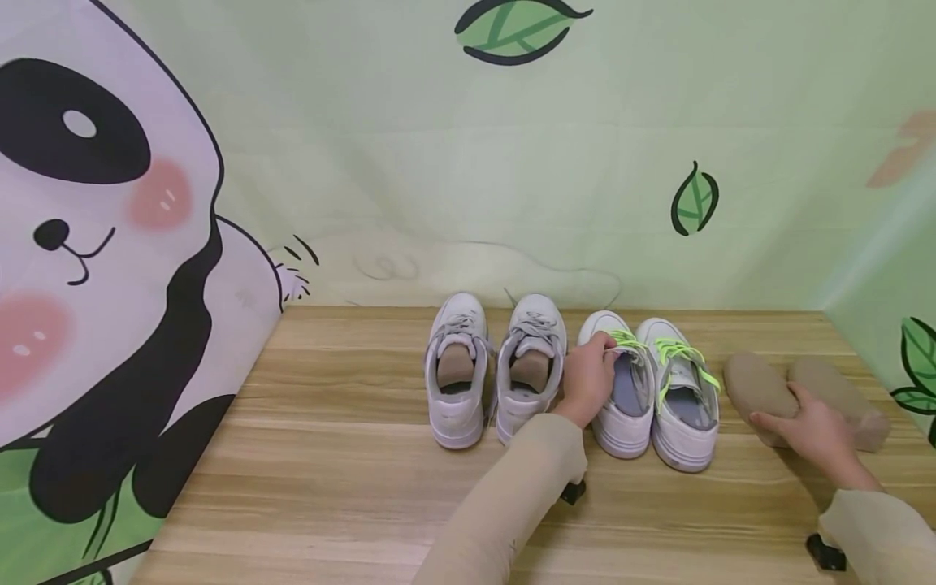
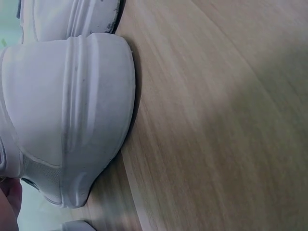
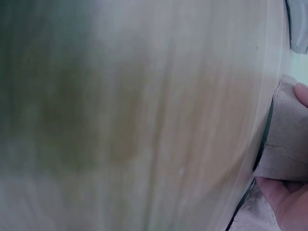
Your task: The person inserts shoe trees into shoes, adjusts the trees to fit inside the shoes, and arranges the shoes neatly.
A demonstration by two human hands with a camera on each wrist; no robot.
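Observation:
My left hand (image 1: 588, 375) grips the side of a white sneaker (image 1: 621, 443) with neon-green laces, fingers at its opening. In the left wrist view, that sneaker's heel (image 2: 43, 101) fills the left side, and the fingers show at the lower-left edge. Its mate (image 1: 687, 447) stands just to the right, upright on the wood. Farther right, my right hand (image 1: 815, 431) holds a tan slipper-like shoe (image 1: 753, 386), thumb along its near side. Another tan slipper-like shoe (image 1: 834, 382) lies against it, partly behind the fingers. In the right wrist view, fingers pinch the tan material (image 3: 288, 134).
A pair of white sneakers with grey laces, left one (image 1: 457, 422) and right one (image 1: 530, 390), stands left of my left hand. The wooden surface (image 1: 314, 463) ends at a green fabric backdrop (image 1: 409, 162) with a panda and leaves, which also rises on the right.

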